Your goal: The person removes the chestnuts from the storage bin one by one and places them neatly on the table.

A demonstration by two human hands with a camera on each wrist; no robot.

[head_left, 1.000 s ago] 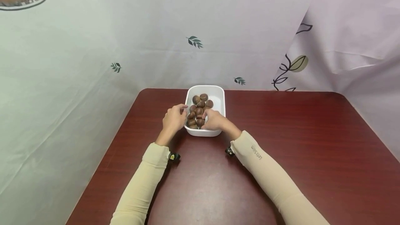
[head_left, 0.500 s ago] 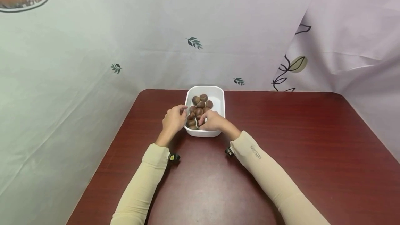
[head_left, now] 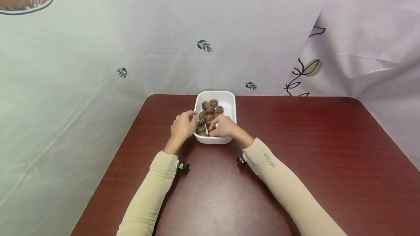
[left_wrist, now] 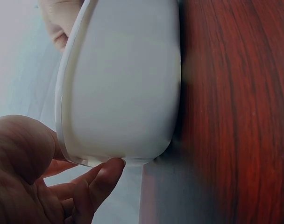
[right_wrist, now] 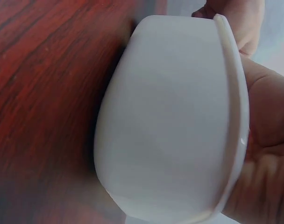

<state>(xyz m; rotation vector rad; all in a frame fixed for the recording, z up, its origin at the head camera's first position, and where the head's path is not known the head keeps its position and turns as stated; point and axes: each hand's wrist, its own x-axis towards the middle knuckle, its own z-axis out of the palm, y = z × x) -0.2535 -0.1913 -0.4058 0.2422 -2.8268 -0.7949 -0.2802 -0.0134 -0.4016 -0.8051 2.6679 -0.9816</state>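
Note:
A white rectangular container (head_left: 216,140) with rounded corners stands at the table's far edge. Brown chestnuts (head_left: 210,110) fill mostly its left half. My left hand (head_left: 182,125) holds the left rim; in the left wrist view its fingers (left_wrist: 107,177) lie against the outer wall while the thumb side reaches over the rim. My right hand (head_left: 224,126) reaches over the front right corner, its thumb and index finger pinching a chestnut low in the container. That chestnut is mostly covered by the fingers. The container wall (right_wrist: 165,116) hides the right fingertips in the right wrist view.
The dark red wooden table (head_left: 311,148) extends widely to the right and toward me. Pale fabric with leaf prints (head_left: 204,45) hangs right behind the table's far edge and along both sides.
The right thumb and index finger have shifted slightly and closed over a chestnut near the container's front. The left hand and the container have stayed in place.

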